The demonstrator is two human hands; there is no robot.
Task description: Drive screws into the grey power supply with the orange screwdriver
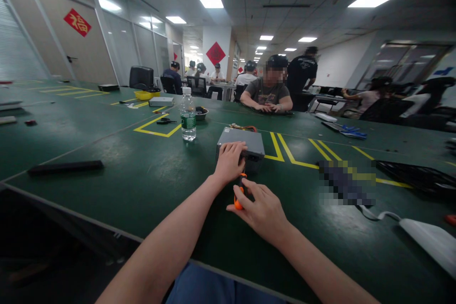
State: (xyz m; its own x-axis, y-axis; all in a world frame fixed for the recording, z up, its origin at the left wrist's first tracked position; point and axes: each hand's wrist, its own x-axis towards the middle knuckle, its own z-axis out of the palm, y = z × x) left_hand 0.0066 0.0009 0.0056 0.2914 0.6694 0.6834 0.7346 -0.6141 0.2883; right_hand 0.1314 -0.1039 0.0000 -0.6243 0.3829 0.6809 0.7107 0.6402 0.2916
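Note:
A grey metal computer power supply sits on the green table in front of me, with coloured cables at its far side and a socket on the near face. My left hand grips its near left edge, fingers closed over the top. In my right hand is an orange and black screwdriver, pinched between thumb and fingers. Its shaft points away from me at the near face of the power supply, just under my left hand. Whether the tip touches a screw is hidden.
Left of the power supply stands a water bottle, with a bowl behind it. A long black bar lies at left. At right are a black panel and a white device with a cable. Opposite sits a person.

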